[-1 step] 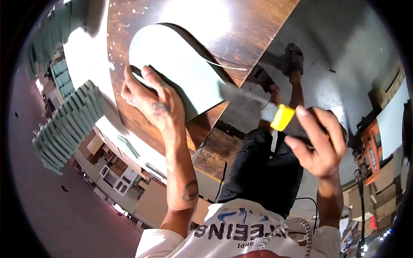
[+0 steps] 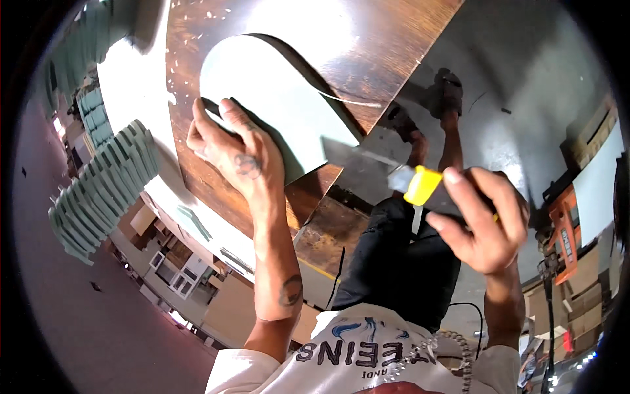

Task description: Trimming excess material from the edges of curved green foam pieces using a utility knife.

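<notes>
A pale green, tongue-shaped pad (image 2: 262,85), rounded at its far end and cut straight at the near end, lies on the brown wooden tabletop (image 2: 394,39). My left hand (image 2: 239,151) grips its left edge, thumb on top and fingers curled at the side. In my right hand (image 2: 489,220) is a knife (image 2: 422,185) with a yellow-and-black handle and a broad metal blade. The blade's tip overlaps the pad's near right corner; whether it touches is unclear. A thin white strip (image 2: 351,100) sticks out from the pad's right edge.
Several green pads (image 2: 105,187) stand in a curved row on a white surface to the left, with more stacks behind. White scraps dot the table's left side. The table's right edge drops to a grey floor (image 2: 499,125). An orange frame (image 2: 566,233) stands at right.
My right hand has moved the knife slightly left and toward me, so its tip lies further over the pad. My left hand and the pad look nearly unmoved.
</notes>
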`<action>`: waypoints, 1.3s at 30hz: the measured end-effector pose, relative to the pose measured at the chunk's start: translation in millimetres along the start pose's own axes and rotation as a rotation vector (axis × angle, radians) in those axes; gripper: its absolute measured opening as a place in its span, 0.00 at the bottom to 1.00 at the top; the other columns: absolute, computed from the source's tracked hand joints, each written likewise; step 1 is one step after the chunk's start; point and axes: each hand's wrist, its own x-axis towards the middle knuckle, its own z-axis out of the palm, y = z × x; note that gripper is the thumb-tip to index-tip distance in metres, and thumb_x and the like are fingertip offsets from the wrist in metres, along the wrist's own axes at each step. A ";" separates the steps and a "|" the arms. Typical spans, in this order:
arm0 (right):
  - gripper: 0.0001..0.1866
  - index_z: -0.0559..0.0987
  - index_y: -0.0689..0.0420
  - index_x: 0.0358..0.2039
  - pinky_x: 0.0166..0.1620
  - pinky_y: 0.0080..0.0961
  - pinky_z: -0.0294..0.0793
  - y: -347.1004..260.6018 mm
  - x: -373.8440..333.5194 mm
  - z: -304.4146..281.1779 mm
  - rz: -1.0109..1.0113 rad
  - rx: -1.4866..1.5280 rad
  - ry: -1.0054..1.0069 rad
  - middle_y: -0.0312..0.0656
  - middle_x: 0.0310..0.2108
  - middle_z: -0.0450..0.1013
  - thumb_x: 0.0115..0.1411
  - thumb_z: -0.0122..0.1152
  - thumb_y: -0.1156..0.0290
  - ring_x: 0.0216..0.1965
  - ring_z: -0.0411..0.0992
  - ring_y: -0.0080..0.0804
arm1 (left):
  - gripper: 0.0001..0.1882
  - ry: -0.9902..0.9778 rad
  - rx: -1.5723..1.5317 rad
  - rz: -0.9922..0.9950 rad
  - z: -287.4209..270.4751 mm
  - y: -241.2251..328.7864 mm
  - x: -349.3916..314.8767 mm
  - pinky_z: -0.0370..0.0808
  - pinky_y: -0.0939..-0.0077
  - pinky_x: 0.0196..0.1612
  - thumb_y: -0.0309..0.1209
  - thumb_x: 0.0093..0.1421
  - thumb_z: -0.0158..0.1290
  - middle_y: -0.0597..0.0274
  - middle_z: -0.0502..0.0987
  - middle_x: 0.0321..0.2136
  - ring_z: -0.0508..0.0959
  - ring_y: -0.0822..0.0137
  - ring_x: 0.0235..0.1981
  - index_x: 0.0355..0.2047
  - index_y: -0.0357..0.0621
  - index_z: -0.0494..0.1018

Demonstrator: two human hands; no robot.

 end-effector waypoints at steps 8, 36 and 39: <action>0.27 0.83 0.58 0.44 0.26 0.27 0.74 -10.5 36.7 -20.8 -0.078 -0.223 -0.242 0.46 0.35 0.72 0.40 0.78 0.66 0.27 0.71 0.33 | 0.27 -0.011 -0.018 -0.011 -1.8 4.9 -2.3 0.61 0.47 0.54 0.40 0.69 0.45 0.33 0.62 0.50 0.63 0.44 0.52 0.60 0.30 0.60; 0.26 0.80 0.52 0.50 0.24 0.20 0.72 -12.4 67.7 1.9 -0.152 -0.254 -0.248 0.41 0.34 0.72 0.48 0.75 0.64 0.29 0.72 0.28 | 0.24 0.061 -0.071 0.111 2.8 -3.1 -5.4 0.62 0.47 0.48 0.34 0.67 0.48 0.35 0.66 0.41 0.65 0.48 0.45 0.55 0.27 0.64; 0.27 0.80 0.52 0.50 0.24 0.19 0.74 -8.1 73.2 5.5 -0.178 -0.230 -0.210 0.41 0.35 0.72 0.49 0.75 0.63 0.29 0.73 0.28 | 0.23 0.069 -0.074 0.130 1.1 -1.7 -4.5 0.62 0.48 0.48 0.34 0.67 0.48 0.35 0.66 0.41 0.64 0.48 0.44 0.55 0.27 0.64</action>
